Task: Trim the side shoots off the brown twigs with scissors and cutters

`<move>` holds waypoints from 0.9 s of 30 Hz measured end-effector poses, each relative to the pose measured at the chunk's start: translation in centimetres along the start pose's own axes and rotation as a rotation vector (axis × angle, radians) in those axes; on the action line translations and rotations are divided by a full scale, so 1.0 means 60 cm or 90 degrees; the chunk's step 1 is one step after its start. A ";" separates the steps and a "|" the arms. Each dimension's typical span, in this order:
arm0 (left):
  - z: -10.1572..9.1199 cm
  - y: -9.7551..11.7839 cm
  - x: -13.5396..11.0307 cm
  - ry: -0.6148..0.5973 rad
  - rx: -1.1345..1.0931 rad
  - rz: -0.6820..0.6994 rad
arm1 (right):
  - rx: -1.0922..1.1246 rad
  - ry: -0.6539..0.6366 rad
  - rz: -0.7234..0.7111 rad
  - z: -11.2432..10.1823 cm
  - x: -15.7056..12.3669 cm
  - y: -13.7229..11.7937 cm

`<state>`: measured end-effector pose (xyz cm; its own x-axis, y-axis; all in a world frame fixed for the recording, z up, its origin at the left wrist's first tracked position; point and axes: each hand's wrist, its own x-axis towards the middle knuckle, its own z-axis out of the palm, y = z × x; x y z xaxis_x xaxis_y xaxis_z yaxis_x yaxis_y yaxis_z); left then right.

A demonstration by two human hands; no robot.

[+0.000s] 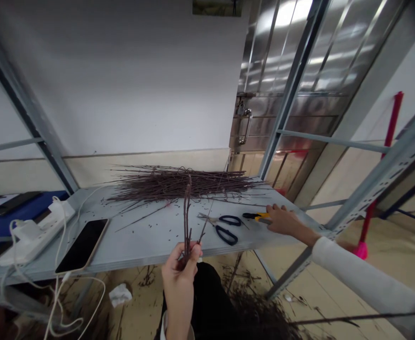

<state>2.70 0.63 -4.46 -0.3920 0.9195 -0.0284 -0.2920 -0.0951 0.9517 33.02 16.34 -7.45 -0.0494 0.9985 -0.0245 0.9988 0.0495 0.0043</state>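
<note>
My left hand (180, 269) is closed around the lower end of a thin dark twig (186, 212), which stands nearly upright in front of the shelf edge. My right hand (281, 219) rests on the grey metal shelf (140, 241), fingers reaching onto a yellow-handled cutter (256, 216). Whether the fingers grip it is not clear. Black-handled scissors (223, 227) lie just left of that hand. A long pile of dark twigs (179, 182) lies across the back of the shelf.
A phone (83, 244) lies on the shelf's left part, next to a white power strip (37, 231) with cables. Grey rack posts rise at both sides. Cut twigs and a crumpled white tissue (120, 294) litter the floor below. A steel door stands behind.
</note>
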 end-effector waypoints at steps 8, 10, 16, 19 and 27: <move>0.006 -0.014 0.003 -0.003 0.052 0.014 | 0.311 -0.073 -0.241 -0.067 -0.075 -0.088; 0.005 -0.015 0.003 -0.002 0.056 0.014 | 0.442 -0.104 -0.300 -0.080 -0.092 -0.111; 0.000 -0.016 0.001 -0.005 0.077 0.026 | 0.519 -0.166 -0.335 -0.112 -0.125 -0.148; -0.003 -0.018 0.000 -0.017 0.090 0.027 | 0.536 -0.170 -0.331 -0.121 -0.131 -0.153; -0.003 -0.019 0.004 -0.053 0.107 0.045 | 0.524 -0.155 -0.340 -0.139 -0.134 -0.165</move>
<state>2.75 0.88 -5.59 -0.3316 0.9415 0.0595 -0.1132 -0.1023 0.9883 23.46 8.02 1.04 -0.5808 0.8136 -0.0259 0.5446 0.3646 -0.7553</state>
